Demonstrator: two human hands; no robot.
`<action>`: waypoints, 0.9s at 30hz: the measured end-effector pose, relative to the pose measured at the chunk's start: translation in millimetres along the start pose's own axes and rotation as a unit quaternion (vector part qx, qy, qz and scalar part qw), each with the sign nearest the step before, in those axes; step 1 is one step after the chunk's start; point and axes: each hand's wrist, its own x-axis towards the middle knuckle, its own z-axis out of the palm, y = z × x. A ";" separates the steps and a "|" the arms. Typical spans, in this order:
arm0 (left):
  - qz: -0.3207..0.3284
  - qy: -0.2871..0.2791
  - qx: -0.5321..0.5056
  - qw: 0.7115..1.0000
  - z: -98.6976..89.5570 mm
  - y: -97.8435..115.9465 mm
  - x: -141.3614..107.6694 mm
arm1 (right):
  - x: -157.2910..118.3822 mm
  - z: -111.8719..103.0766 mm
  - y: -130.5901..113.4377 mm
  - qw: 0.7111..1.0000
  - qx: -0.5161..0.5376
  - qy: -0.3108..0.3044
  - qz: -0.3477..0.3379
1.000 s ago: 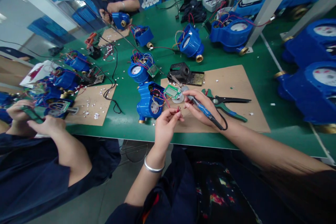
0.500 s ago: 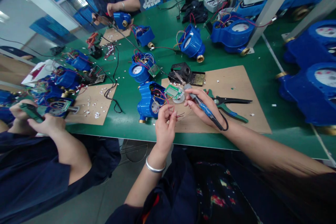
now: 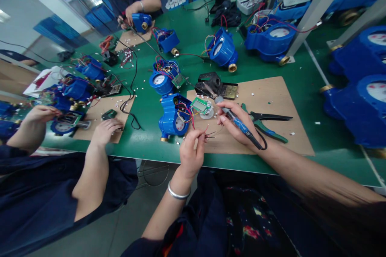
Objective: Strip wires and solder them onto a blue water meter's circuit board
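Observation:
My left hand [image 3: 192,150] pinches a few thin wires [image 3: 211,134] whose ends stick out to the right above the cardboard [image 3: 280,100]. My right hand [image 3: 237,122] grips a soldering iron [image 3: 230,115] like a pen, its tip pointing up and left near the black iron stand [image 3: 211,83]. Between the hands and the stand lies a small green circuit board with a display [image 3: 199,105], on a clear round piece. Coloured wires run from it into a blue meter [image 3: 171,118] at its left.
Green-handled cutters [image 3: 268,128] lie right of my right hand. More blue meters [image 3: 223,50] stand behind and at the right. At the left a person's hands [image 3: 105,131] work over another cardboard; another person sits across the table [image 3: 187,64].
My left hand has moved slightly down, still pinching wires. The person at the left has put down the dark green tool and spread their hands apart. The person across has shifted their hands right.

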 end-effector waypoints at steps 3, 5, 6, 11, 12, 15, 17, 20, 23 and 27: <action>-0.056 0.011 -0.064 0.996 0.5 -0.5 -3.7 | -0.4 0.6 -0.1 1.000 -0.004 -0.001 -0.005; -0.061 0.000 -0.080 0.995 -1.6 0.6 -3.1 | -0.5 1.0 0.5 1.000 -0.004 -0.001 -0.008; -0.052 -0.007 -0.071 0.996 -2.9 1.4 -1.9 | -0.6 1.1 1.0 1.000 -0.003 -0.001 -0.009; 0.010 0.005 0.024 1.000 -4.6 3.9 6.2 | -1.0 1.1 4.2 1.000 0.014 0.001 -0.015; 0.022 0.009 0.045 0.999 -3.5 3.5 8.1 | -1.2 1.2 4.6 1.000 0.016 0.000 -0.015; 0.057 0.024 0.094 0.994 1.2 -0.3 15.4 | -1.8 1.5 5.3 1.000 0.024 0.000 -0.007; 0.064 0.045 0.113 0.991 4.8 -5.2 21.4 | -1.8 1.6 5.6 1.000 0.026 0.002 0.002; 0.031 0.095 0.136 0.986 10.7 -15.2 29.8 | -0.5 1.2 6.1 1.000 0.017 0.002 0.008; -0.011 0.127 0.145 0.981 16.9 -25.8 34.8 | 1.5 0.8 7.3 1.000 0.017 0.005 0.005; -0.034 0.125 0.135 0.982 22.6 -36.6 36.5 | 3.6 0.9 10.3 1.000 0.020 0.003 0.014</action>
